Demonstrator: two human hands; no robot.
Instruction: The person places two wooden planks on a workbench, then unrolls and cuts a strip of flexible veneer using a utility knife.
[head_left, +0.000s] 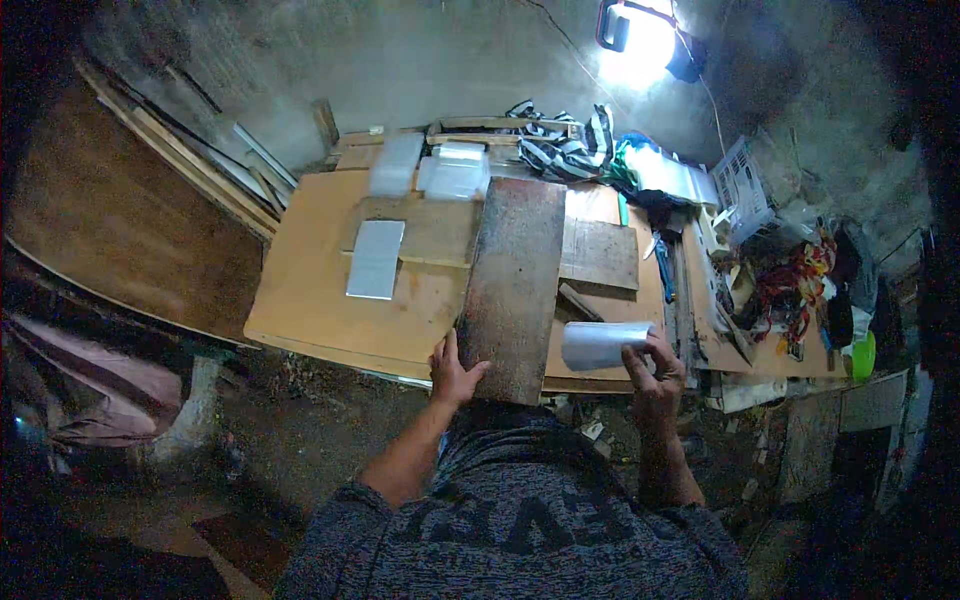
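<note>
A long dark wooden board [512, 275] runs from the middle of the worktable toward my body, its near end overhanging the table's front edge. My left hand [457, 377] rests against the board's left edge near that end, fingers stretched out and thumb apart. To the right of the board, my right hand [657, 378] pinches a thin, shiny plastic sheet [598, 346] between thumb and fingers. The sheet is curved and held above the table's front edge. Left of the board lies a flat whitish rectangular piece [376, 260], partly over a wooden plank [432, 232].
Stacks of clear sheets [457, 172] sit at the back of the tan worktable [310, 255]. Behind the board are striped straps [575, 145]. Blue-handled scissors [663, 265] lie to the right, near a white plastic crate [742, 190] and mixed clutter. A bright lamp [640, 45] hangs above.
</note>
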